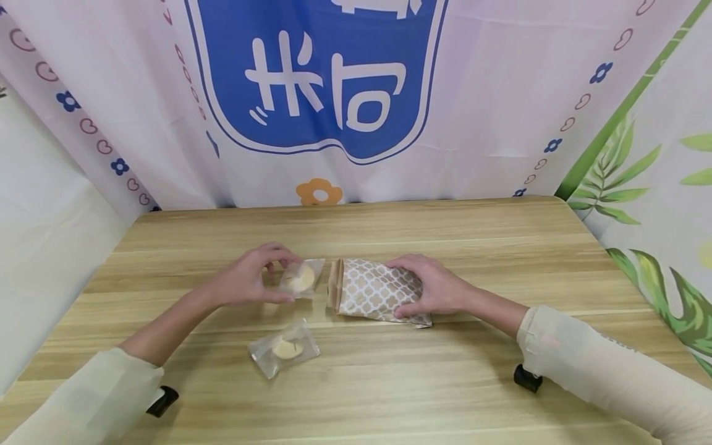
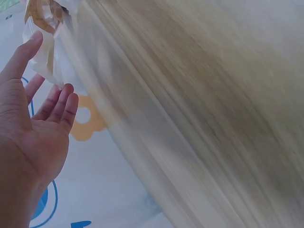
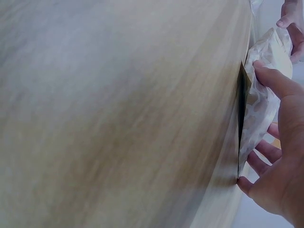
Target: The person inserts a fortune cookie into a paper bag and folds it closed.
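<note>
A patterned brown-and-white paper bag (image 1: 369,287) lies on its side, its folded mouth facing left. My right hand (image 1: 439,287) grips its right end, thumb on the near edge and fingers over the far edge. Left of the mouth is a small clear packet (image 1: 301,279) with a round, pale yellow piece inside. My left hand (image 1: 253,277) is at this packet's left side, with thumb and fingers apart around it. Nearer to me lies a second clear packet (image 1: 286,350) with a similar pale piece. In the left wrist view the fingers (image 2: 69,107) are loosely bent.
All of this is on a wood-grain table (image 1: 445,395). Behind its far edge hangs a white curtain (image 1: 478,142) with a blue emblem. A leaf-patterned cloth (image 1: 662,204) borders the right side.
</note>
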`<state>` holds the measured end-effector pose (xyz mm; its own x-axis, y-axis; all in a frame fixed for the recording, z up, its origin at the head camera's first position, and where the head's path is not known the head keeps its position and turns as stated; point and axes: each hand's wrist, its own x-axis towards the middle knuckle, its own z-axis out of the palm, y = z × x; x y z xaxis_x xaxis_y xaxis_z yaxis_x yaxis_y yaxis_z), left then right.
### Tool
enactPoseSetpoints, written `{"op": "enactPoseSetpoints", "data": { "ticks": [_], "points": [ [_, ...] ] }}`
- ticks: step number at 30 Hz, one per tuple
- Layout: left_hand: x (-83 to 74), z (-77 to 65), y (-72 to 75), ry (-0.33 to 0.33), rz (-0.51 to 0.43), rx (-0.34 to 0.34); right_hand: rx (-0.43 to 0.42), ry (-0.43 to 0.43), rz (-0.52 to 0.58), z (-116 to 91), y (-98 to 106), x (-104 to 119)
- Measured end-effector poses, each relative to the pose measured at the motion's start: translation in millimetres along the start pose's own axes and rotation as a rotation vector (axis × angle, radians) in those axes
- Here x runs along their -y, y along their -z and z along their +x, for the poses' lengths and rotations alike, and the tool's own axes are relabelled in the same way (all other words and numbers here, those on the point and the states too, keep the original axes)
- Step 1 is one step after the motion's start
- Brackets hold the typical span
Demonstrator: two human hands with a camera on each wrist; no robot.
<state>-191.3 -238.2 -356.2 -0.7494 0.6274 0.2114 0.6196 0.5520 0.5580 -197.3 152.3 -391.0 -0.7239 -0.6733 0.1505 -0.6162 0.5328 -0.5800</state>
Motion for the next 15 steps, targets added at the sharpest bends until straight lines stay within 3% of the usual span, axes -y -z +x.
{"op": "enactPoseSetpoints", "data": {
  "ticks": [15],
  "points": [
    [-11.4,10.2,-7.5,0.014,-0.036,0.020,0.004,-0.009,-0.006,-0.7,0.3,0.3]
  ]
}}
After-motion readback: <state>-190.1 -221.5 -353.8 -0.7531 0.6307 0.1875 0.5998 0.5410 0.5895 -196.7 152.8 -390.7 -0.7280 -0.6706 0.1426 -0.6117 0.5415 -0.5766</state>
